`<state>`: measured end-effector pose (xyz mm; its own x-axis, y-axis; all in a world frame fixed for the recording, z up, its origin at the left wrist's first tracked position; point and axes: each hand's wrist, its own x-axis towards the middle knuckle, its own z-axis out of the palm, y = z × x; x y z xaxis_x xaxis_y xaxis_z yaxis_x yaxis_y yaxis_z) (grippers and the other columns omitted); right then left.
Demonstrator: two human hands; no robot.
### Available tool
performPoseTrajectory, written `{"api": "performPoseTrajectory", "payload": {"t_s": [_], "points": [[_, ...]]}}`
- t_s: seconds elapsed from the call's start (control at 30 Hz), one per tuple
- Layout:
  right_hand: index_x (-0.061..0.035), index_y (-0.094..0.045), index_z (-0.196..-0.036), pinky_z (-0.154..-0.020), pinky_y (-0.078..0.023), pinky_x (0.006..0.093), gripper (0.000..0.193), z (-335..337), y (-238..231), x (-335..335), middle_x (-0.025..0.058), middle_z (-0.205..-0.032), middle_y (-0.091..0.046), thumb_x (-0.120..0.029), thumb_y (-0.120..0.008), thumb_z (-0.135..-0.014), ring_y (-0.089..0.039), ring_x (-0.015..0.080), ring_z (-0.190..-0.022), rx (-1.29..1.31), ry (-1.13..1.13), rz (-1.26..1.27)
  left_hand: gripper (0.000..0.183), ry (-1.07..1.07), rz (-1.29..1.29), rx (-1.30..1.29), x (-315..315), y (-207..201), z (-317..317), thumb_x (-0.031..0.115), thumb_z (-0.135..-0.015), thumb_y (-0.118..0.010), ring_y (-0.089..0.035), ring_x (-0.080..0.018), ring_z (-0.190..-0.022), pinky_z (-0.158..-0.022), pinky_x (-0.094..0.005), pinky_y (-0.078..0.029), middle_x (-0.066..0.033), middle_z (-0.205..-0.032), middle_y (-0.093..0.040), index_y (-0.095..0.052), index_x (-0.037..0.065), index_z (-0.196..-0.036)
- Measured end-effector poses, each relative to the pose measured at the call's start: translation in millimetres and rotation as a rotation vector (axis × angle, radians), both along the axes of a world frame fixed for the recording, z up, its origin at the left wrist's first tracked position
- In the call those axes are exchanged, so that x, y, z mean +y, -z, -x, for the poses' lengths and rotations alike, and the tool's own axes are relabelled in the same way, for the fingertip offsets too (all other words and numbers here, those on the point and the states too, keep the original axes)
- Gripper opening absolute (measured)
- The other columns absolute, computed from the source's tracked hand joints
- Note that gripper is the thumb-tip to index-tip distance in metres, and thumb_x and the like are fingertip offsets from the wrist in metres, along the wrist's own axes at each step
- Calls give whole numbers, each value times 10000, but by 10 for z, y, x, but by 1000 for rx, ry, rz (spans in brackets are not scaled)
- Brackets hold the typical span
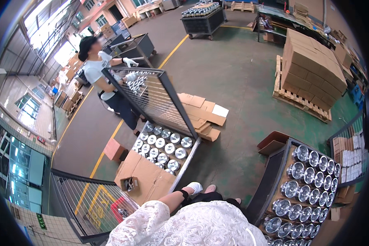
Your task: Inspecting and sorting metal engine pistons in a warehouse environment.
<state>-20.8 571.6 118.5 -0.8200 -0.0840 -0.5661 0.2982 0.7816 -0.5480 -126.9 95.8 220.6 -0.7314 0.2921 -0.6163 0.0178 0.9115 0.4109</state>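
Observation:
My left hand (pixel 195 187), in a white glove with a black band at the wrist, hangs in front of my body. It is small in view and its fingers cannot be made out; no held thing shows. Nearest to it is the edge of a wire-sided cart (pixel 187 160). On that cart stand rows of round silver metal parts (pixel 160 142), beside a flat cardboard sheet (pixel 145 174). To my right a dark cart (pixel 270 180) carries rows of shiny, cup-shaped metal parts (pixel 291 188). My right hand is out of view.
A co-worker (pixel 98 69) in white gloves stands beyond the upright mesh panel (pixel 151 96), near more metal parts. Flattened cardboard (pixel 203 117) lies on the floor. At right, stacked cartons (pixel 311 65) sit on a wooden pallet (pixel 303 107). A loaded grey cart (pixel 204 25) stands farther back.

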Motion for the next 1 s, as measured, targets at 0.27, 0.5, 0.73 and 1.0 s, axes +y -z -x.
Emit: {"api": "performPoseTrajectory", "payload": {"t_s": [0.27,0.5,0.73,1.0], "points": [[-125,-707,-871,-697,-528,459,198,-599,502,-65,157,-848,-689,-215,-553,-787,-665,349,-812,45,-481,-429,177,202,175,-43,-1035,569,-643,213,-826,-586,-694,-257,-765,-611,-399,-549,-138,-793,-694,-698,80,-857],[-102,-691,-853,-717,-531,441,192,-500,-756,-1032,164,-854,-684,-193,-524,-829,-660,363,-818,148,176,-322,423,399,120,-31,-1790,1103,-174,448,-907,-459,-641,-373,-957,-802,-475,-494,-196,-997,-677,-703,111,-980],[-144,-747,-919,-813,-532,405,272,-1571,-1028,-1116,146,-982,-696,-272,-520,-839,-660,336,-930,-107,1124,-176,263,354,15,-186,-1013,1197,1080,280,-951,-497,-676,-302,-696,-578,-431,-542,-179,-835,-686,-640,73,-1026],[-127,-734,-997,-829,-528,373,269,-2463,-1049,-1061,139,-972,-705,-207,-591,-784,-669,319,-923,-207,1697,122,279,-301,-177,-441,624,360,1634,222,-980,-495,-583,-186,-493,-398,-304,-485,-121,-740,-642,-547,39,-1184]]}}
